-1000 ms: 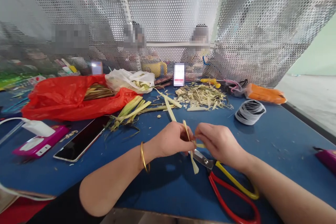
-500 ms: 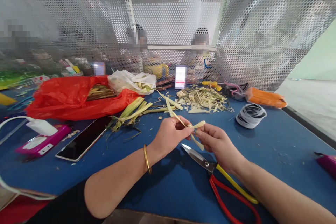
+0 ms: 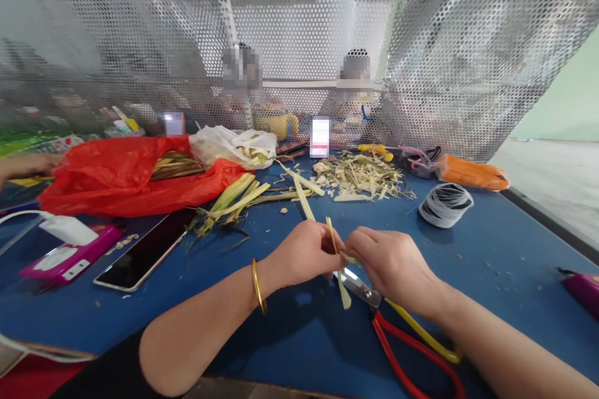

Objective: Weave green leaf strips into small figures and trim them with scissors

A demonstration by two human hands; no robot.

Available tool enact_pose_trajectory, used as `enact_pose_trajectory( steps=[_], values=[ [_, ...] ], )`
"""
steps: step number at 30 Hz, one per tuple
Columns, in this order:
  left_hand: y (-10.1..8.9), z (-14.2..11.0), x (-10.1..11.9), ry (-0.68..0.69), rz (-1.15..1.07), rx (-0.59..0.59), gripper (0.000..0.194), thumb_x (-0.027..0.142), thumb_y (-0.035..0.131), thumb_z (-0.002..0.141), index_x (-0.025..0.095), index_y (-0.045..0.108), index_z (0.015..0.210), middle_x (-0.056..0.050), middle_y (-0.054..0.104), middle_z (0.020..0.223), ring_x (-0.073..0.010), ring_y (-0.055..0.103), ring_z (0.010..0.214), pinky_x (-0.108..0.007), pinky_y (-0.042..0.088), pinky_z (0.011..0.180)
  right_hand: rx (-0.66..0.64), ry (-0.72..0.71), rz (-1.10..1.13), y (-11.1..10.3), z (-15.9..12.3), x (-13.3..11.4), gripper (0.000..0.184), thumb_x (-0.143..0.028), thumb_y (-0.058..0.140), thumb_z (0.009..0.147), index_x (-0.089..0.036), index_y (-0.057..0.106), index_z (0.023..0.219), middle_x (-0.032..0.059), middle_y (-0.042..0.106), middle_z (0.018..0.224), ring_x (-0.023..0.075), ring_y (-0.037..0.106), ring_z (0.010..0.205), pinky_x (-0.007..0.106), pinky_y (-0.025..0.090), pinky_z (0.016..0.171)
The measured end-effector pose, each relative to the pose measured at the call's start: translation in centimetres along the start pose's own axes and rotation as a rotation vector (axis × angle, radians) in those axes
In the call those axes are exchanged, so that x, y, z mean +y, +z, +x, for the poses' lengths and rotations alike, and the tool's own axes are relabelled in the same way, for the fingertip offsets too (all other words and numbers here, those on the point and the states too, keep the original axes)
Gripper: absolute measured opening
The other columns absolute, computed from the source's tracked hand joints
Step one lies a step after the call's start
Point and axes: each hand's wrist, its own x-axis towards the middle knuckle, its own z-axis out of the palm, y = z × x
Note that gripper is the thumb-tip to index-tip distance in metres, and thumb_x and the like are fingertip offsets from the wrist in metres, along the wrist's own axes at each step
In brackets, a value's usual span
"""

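Above the middle of the blue table, my left hand [image 3: 306,254] pinches pale yellow-green plant strips [image 3: 345,294], which look like dried husk or leaf. One strip end hangs below my fingers and another sticks up past them. My right hand [image 3: 392,262] has its fingers closed on the same strips, close beside my left fingertips; its knuckles hide part of them. Under my hands lie scissors [image 3: 362,288] with one red and one yellow handle, their blade tips partly covered by the strips and my left hand. A longer flat strip [image 3: 303,198] lies just beyond my left hand.
A heap of shredded plant scraps [image 3: 360,176], a coil of white cord [image 3: 446,204] and an orange packet [image 3: 472,173] lie farther back. On the left are a red plastic bag [image 3: 112,174], husk stalks [image 3: 236,196], a phone [image 3: 145,249] and a purple power strip [image 3: 72,255]. Another person's hand [image 3: 28,165] reaches in.
My right hand has turned over, knuckles up, and both hands are slightly lower. The held strips now point up and down instead of rightward. Another person's hand has appeared at far left.
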Motion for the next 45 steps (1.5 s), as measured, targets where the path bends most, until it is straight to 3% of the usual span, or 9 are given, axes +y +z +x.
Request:
enact_pose_trajectory(
  steps=[5, 10, 15, 19, 22, 27, 31, 36, 45],
  values=[
    [-0.5, -0.4, 1.2, -0.110, -0.328, -0.223, 0.019, 0.025, 0.076, 0.062, 0.014, 0.062, 0.068, -0.002, 0.067, 0.064, -0.0113, 0.059, 0.053, -0.023, 0.047, 0.055, -0.069, 0.237, 0.625, -0.4, 0.7, 0.9, 0.019, -0.026, 0.048, 0.089, -0.019, 0.051, 0.072, -0.0028, 0.052, 0.066, 0.0104, 0.045, 0.061, 0.021, 0.033, 0.057],
    [-0.3, -0.2, 1.4, -0.067, -0.486, -0.175, 0.029, 0.029, 0.079, 0.061, 0.013, 0.058, 0.074, -0.004, 0.068, 0.067, -0.0125, 0.061, 0.056, -0.024, 0.048, 0.056, -0.078, 0.560, 1.227, 0.8, 1.0, 0.8, 0.026, -0.038, 0.057, 0.082, -0.018, 0.048, 0.068, -0.0049, 0.050, 0.056, 0.0071, 0.038, 0.046, 0.020, 0.028, 0.045],
    [-0.3, 0.1, 0.9, -0.021, -0.503, -0.090, 0.035, 0.027, 0.078, 0.065, 0.016, 0.056, 0.090, -0.002, 0.068, 0.067, -0.0111, 0.058, 0.051, -0.025, 0.047, 0.057, 0.019, 0.660, 1.407, 1.6, 0.9, 0.2, 0.009, -0.021, 0.059, 0.070, -0.017, 0.051, 0.068, -0.0068, 0.049, 0.048, 0.0052, 0.038, 0.038, 0.019, 0.024, 0.042],
    [-0.2, 0.0, 1.1, -0.012, -0.489, -0.094, 0.031, 0.028, 0.076, 0.067, 0.012, 0.066, 0.092, -0.004, 0.068, 0.070, -0.0110, 0.058, 0.057, -0.025, 0.047, 0.061, 0.018, 0.675, 1.340, 1.9, 0.9, 0.3, 0.005, -0.017, 0.054, 0.065, -0.018, 0.050, 0.063, -0.0071, 0.049, 0.046, 0.0059, 0.039, 0.037, 0.020, 0.026, 0.042],
    [0.0, -0.1, 1.5, -0.044, -0.493, -0.034, 0.026, 0.028, 0.077, 0.065, 0.010, 0.069, 0.082, -0.004, 0.067, 0.067, -0.0104, 0.057, 0.056, -0.023, 0.044, 0.059, 0.015, 0.662, 1.115, 2.1, 0.8, 1.2, 0.005, -0.016, 0.051, 0.068, -0.019, 0.055, 0.067, -0.0051, 0.053, 0.048, 0.0106, 0.049, 0.044, 0.022, 0.036, 0.047],
    [-0.2, -0.1, 1.6, -0.079, -0.502, 0.024, 0.027, 0.030, 0.078, 0.063, 0.012, 0.069, 0.081, -0.004, 0.068, 0.066, -0.0100, 0.058, 0.055, -0.020, 0.033, 0.049, 0.324, 0.437, 0.700, 0.8, 0.7, 2.8, 0.022, -0.031, 0.054, 0.085, -0.023, 0.067, 0.100, 0.0052, 0.067, 0.102, 0.0202, 0.059, 0.096, 0.033, 0.045, 0.086],
    [-0.4, -0.2, 1.3, -0.098, -0.457, -0.040, 0.025, 0.034, 0.077, 0.063, 0.012, 0.070, 0.075, -0.002, 0.066, 0.063, -0.0089, 0.056, 0.053, -0.021, 0.022, 0.045, 0.140, 0.165, 0.811, -1.2, 0.5, 2.7, 0.035, -0.049, 0.051, 0.089, -0.026, 0.066, 0.110, 0.0072, 0.064, 0.111, 0.0232, 0.056, 0.108, 0.035, 0.045, 0.092],
    [-0.4, -0.2, 1.2, -0.089, -0.475, -0.106, 0.026, 0.036, 0.079, 0.061, 0.012, 0.071, 0.069, -0.001, 0.062, 0.055, -0.0076, 0.052, 0.048, -0.022, 0.020, 0.044, 0.037, 0.106, 0.754, -1.6, 0.6, 1.8, 0.043, -0.049, 0.066, 0.079, -0.027, 0.063, 0.117, 0.0075, 0.060, 0.114, 0.0238, 0.055, 0.109, 0.036, 0.044, 0.096],
    [-0.5, 0.4, 0.3, -0.219, -0.654, -0.167, 0.027, 0.030, 0.083, 0.055, 0.011, 0.072, 0.072, -0.003, 0.067, 0.064, -0.0117, 0.061, 0.059, -0.027, 0.050, 0.070, 0.069, 0.060, 0.620, -0.6, 0.7, 1.5, 0.022, -0.033, 0.069, 0.080, -0.024, 0.068, 0.100, 0.0058, 0.061, 0.100, 0.0186, 0.060, 0.093, 0.029, 0.049, 0.084]
  ],
)
